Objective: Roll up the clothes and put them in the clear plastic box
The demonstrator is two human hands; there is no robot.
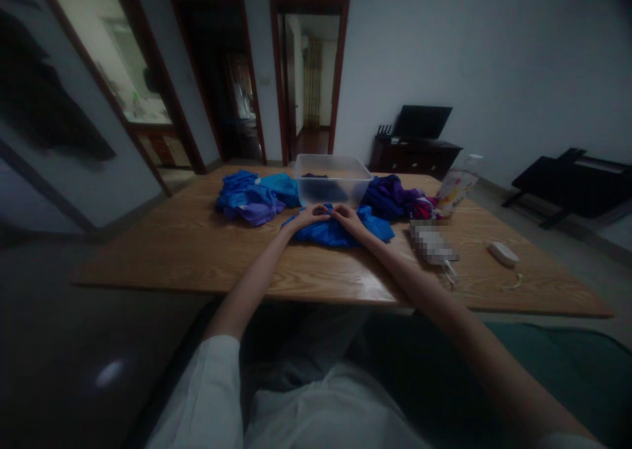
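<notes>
A shiny blue cloth (pixel 336 234) lies bunched on the wooden table in front of me. My left hand (pixel 314 214) is at its upper edge, with curled fingers closed on the fabric. Close beside it, my right hand (pixel 347 218) grips the same cloth, and the fingertips of both hands nearly meet. The exact fold between the fingers is too small to make out. Just behind my hands stands a clear plastic bin (pixel 333 189) with something dark inside.
Blue and purple cloths (pixel 251 199) are heaped left of the bin. Dark blue and purple cloths (pixel 390 197) lie to its right, beside a printed plastic package (pixel 454 189). A blurred-out object (pixel 433 243) and a white case (pixel 503 253) rest on the table (pixel 197 258) at right.
</notes>
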